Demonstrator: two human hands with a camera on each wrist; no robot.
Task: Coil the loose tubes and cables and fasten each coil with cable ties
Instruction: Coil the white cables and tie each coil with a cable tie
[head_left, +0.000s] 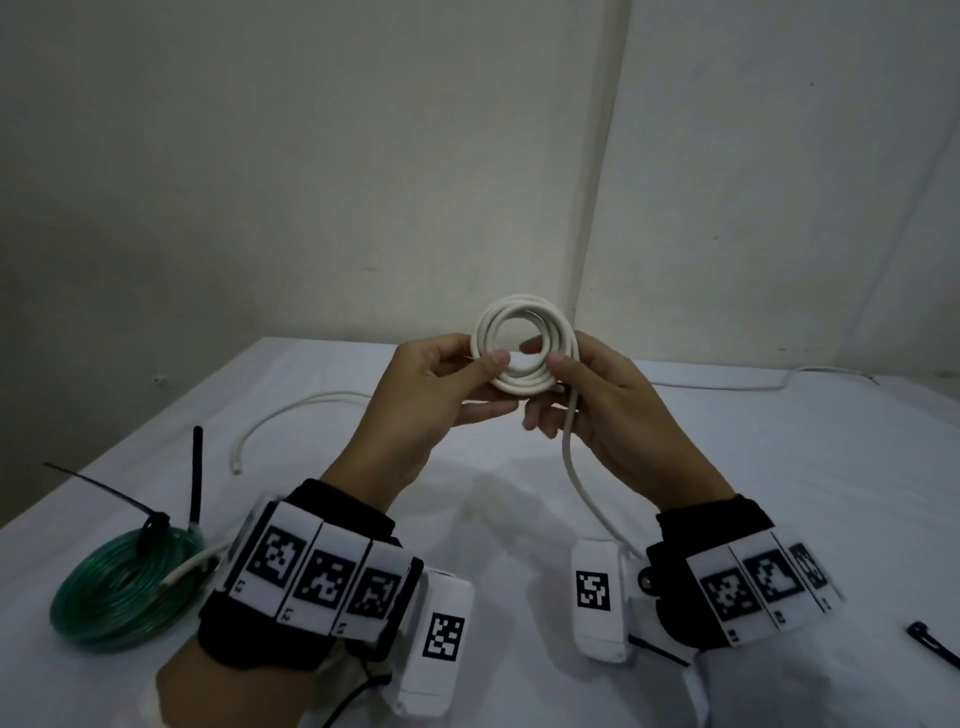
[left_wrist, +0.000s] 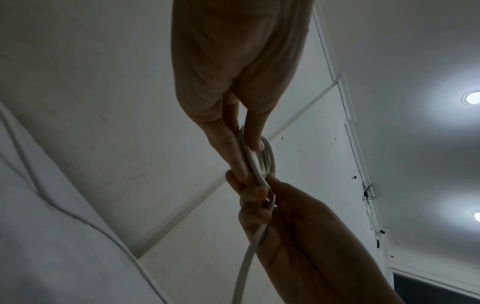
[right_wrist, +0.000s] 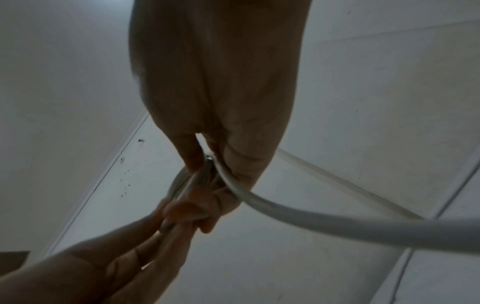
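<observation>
Two pinches hold my white coil (head_left: 521, 349): left hand (head_left: 436, 400) and right hand (head_left: 597, 410); its loose tail (head_left: 576, 467) drops under the right.

Two coils (head_left: 523, 349), two cable ties (head_left: 932, 643)

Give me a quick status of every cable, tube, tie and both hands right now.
white cable coil: partly wound, held above the table, tail hanging loose, no tie on it
left hand: pinches the coil's left side
right hand: pinches the coil's right side
green tube coil: wound, lying on the table, fastened with a black cable tie
second white cable: loose, uncoiled on the table
spare black tie: unused, lying flat on the table
</observation>
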